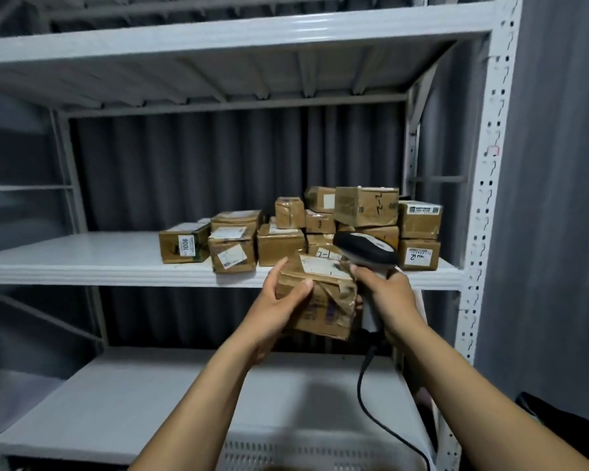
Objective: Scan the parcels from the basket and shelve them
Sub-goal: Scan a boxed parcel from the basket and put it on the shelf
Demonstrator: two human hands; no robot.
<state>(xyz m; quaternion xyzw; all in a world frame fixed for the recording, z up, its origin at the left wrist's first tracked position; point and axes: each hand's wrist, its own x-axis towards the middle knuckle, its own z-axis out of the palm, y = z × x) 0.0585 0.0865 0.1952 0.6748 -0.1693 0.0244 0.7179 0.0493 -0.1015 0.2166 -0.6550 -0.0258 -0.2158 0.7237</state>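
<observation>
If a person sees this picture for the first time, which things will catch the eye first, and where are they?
First come the two hands in the centre: the left hand holds a taped brown parcel, and the right hand grips a corded scanner just above it. Behind them, a pile of brown parcels sits on the right part of the white middle shelf.

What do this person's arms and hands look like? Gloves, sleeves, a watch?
Both the left hand and the right hand are bare, with no gloves and no rings that I can see. The left forearm and right forearm are bare too: no sleeve reaches into the picture, and neither wrist shows a watch or band.
</observation>
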